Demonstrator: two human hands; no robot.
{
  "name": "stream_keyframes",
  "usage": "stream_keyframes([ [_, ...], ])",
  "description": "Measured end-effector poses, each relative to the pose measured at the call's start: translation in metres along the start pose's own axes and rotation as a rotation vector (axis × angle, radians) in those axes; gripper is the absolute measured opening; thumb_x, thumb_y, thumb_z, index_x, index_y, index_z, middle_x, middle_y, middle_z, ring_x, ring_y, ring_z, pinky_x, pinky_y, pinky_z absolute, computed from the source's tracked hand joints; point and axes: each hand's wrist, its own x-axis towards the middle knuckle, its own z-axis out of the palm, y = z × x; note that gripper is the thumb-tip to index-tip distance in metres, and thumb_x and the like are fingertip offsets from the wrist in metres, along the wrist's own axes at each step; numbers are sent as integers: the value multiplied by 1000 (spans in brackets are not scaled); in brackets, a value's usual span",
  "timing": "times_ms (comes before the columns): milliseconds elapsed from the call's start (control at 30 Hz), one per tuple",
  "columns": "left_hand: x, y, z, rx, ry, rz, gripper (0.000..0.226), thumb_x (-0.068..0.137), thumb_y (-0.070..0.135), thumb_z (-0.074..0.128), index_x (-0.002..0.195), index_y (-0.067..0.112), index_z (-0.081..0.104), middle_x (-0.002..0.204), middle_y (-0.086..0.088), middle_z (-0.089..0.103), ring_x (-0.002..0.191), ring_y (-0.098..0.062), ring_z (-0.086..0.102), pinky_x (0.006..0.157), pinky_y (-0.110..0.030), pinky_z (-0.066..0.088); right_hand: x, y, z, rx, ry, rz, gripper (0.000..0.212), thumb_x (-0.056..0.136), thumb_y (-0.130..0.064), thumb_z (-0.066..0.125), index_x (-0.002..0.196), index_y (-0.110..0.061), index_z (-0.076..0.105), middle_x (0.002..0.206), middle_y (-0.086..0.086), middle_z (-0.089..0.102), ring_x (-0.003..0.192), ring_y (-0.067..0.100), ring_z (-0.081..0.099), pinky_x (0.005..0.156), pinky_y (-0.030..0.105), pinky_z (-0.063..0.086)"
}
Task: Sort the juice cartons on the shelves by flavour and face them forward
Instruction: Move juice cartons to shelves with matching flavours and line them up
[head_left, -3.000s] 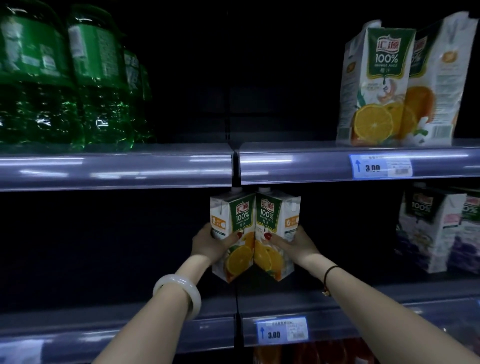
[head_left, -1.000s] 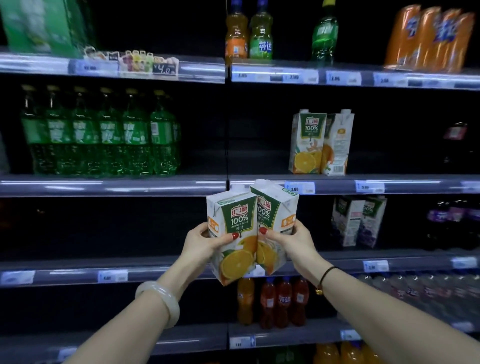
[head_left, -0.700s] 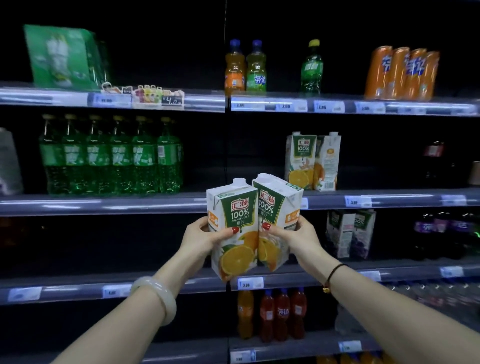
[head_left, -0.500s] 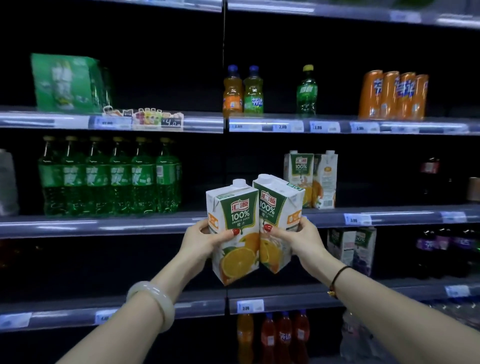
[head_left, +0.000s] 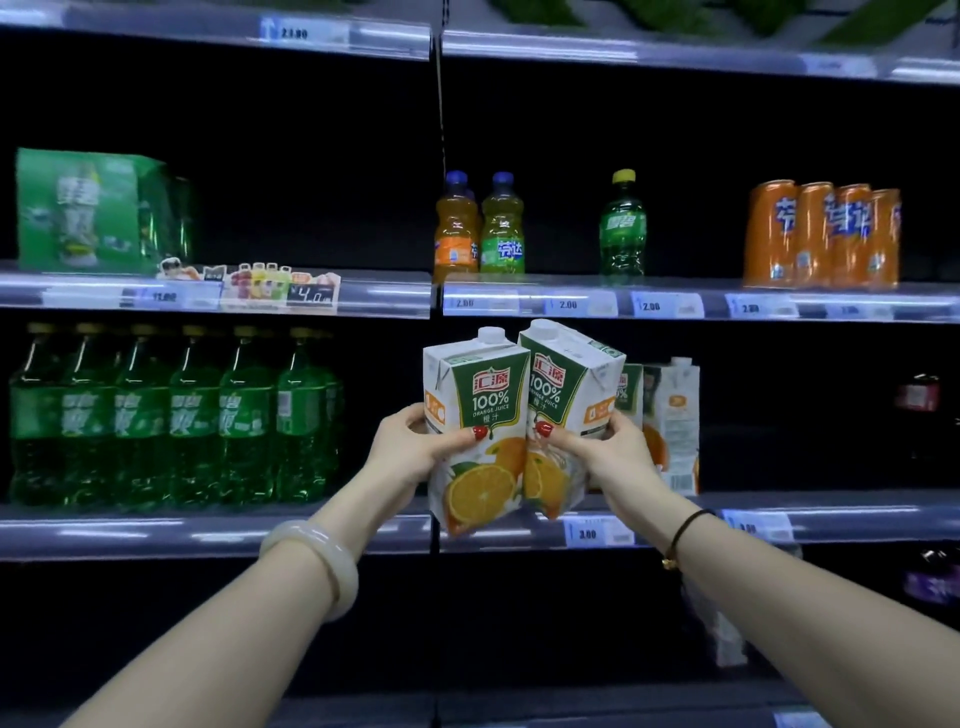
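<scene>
I hold two orange juice cartons side by side in the air in front of the shelves, their fronts toward me. My left hand (head_left: 410, 447) grips the left carton (head_left: 480, 410). The right carton (head_left: 563, 395) leans a little rightward in my right hand (head_left: 602, 447). Behind them, on the middle shelf (head_left: 831, 512), stand two more orange juice cartons (head_left: 672, 415), partly hidden by the held pair; the right one shows its white side. A pale carton (head_left: 727, 639) shows dimly on the shelf below, behind my right forearm.
Large green soda bottles (head_left: 171, 421) fill the middle shelf at left. The shelf above carries a green pack (head_left: 88, 213), small soda bottles (head_left: 480, 228), a green bottle (head_left: 622, 228) and orange cans (head_left: 823, 234). Dark bottles (head_left: 919, 400) sit far right.
Both cartons came off the lower shelf and rose to the middle shelf's level, drifting right in front of the orange cartons standing there. The view tilted upward and drew closer.
</scene>
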Motion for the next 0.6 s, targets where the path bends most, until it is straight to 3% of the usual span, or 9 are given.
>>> stream_keyframes([
  [300,47,-22,8,5,33,25,37,62,11,86,94,13,67,92,-7,75,82,-24,73,66,-35,57,47,24,12,-21,18,18,42,66,-17,82,98,-21,55,102,1,69,96,22,67,94,50,50],
  [467,77,-35,7,31,2,17,42,62,12,86,99,10,66,96,-8,74,85,-26,72,77,-45,58,68,38,17,-13,47,43,47,66,-16,82,104,-15,55,101,2,69,95,21,67,94,49,51],
  [600,99,-49,7,-8,2,-4,43,59,10,88,96,11,66,92,-8,75,80,-25,73,71,-40,59,88,49,19,-27,39,56,48,66,-18,82,105,-17,55,104,2,68,98,21,66,95,48,50],
])
